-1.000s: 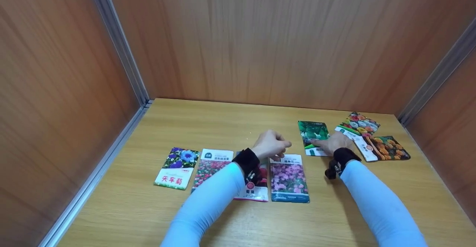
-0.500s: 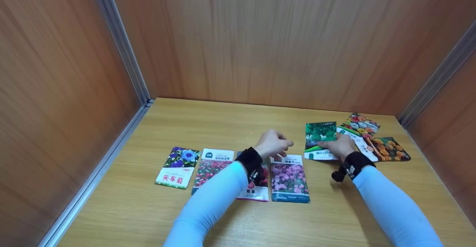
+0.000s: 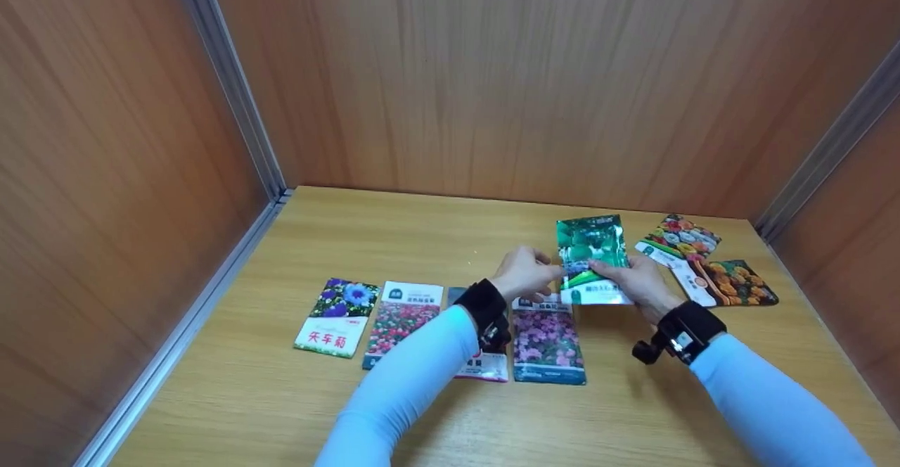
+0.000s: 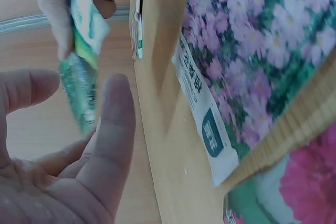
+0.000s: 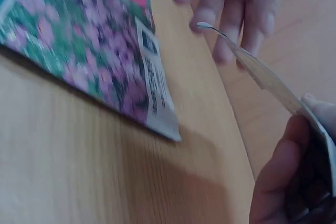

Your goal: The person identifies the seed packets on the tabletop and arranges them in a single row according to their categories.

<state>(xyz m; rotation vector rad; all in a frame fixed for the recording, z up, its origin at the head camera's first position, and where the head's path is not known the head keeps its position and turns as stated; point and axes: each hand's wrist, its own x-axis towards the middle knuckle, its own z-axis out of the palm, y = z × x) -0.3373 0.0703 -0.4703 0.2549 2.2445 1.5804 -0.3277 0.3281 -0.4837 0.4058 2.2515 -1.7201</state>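
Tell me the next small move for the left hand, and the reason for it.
Probably close the left hand on the near edge of the green packet. The right hand holds that packet up off the table, and in the left wrist view its edge points between the left thumb and fingers, which are apart and not yet pinching it.

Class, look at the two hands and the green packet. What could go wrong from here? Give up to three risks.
1. Only the right hand clearly grips the green packet; it might drop if that grip loosens while the left hand has its thumb and fingers apart.
2. The left hand is close to the pink-flower packet and might nudge it out of line.
3. The green packet looks thin and slightly curved, so a hard squeeze could crease it.
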